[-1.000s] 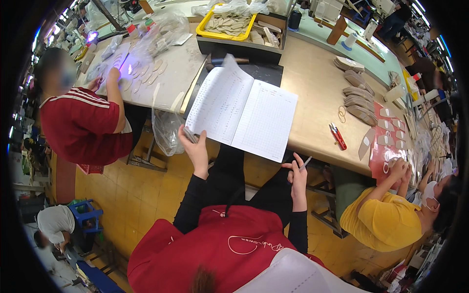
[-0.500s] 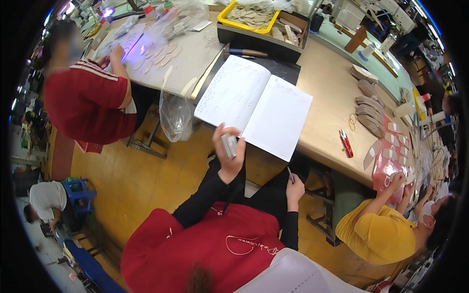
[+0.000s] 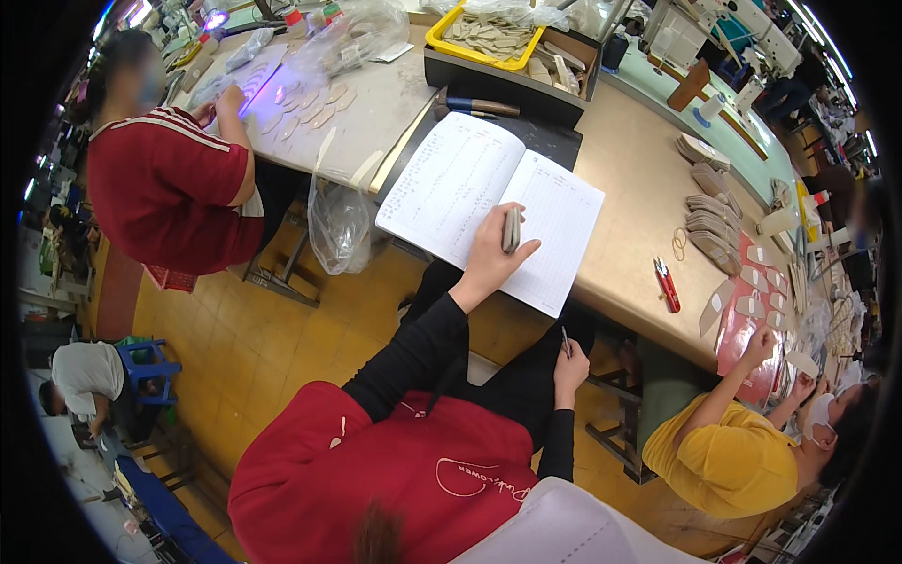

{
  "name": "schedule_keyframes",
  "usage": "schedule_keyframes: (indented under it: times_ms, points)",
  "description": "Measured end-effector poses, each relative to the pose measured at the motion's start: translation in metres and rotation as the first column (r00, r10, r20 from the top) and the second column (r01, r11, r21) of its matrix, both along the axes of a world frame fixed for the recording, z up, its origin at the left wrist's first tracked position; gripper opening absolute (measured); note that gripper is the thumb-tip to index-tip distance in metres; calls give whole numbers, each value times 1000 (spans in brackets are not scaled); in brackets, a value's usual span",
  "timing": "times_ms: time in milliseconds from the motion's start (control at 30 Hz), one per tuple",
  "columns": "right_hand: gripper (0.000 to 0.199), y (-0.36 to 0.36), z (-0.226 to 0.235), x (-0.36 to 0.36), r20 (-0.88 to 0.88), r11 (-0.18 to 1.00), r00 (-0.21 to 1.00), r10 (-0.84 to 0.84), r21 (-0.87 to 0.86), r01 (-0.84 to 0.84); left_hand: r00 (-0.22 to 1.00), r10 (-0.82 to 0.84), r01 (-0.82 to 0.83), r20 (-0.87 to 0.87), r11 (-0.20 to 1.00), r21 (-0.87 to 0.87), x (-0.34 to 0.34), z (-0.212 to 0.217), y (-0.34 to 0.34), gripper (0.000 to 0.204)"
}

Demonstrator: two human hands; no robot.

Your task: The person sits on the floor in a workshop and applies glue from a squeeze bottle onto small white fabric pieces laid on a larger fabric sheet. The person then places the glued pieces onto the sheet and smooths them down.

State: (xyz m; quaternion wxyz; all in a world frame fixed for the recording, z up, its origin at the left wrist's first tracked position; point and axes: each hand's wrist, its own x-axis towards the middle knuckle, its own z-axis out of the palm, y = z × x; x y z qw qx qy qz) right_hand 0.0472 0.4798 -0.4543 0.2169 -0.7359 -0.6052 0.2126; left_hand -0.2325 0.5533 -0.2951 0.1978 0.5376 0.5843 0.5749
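Note:
An open ruled notebook [image 3: 470, 197] lies over the table's near edge. My left hand [image 3: 490, 252] rests on its lower middle, fingers closed around a small flat grey object [image 3: 510, 230] held upright. My right hand [image 3: 570, 359] hangs below the table edge, over my lap, pinching a thin pen [image 3: 565, 338]. Both arms wear black sleeves under a red top.
A person in red [image 3: 169, 188] works at the left under a violet lamp [image 3: 218, 19]. A person in yellow [image 3: 733, 451] handles white tags at the right. Also on the table [image 3: 629, 235]: red snips [image 3: 665, 284], stacked beige pieces [image 3: 709, 211], a yellow tray [image 3: 489, 33] and a hanging plastic bag [image 3: 338, 226].
My left hand left the notebook's lower left edge, took up the small grey object and moved onto the middle of the pages. My right hand dropped lower with the pen.

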Motion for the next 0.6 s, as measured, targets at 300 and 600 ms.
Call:
schedule_keyframes:
  times_ms: [300,600]
  points:
    - [19,3,-3,1,16,1000,1000,4,-22,-3,1000,6,-4,-30,996,86,1,9,-11,54]
    - [18,1,-3,2,13,1000,1000,2,-8,-2,996,-51,57,72,995,-87,-4,8,-15,64]
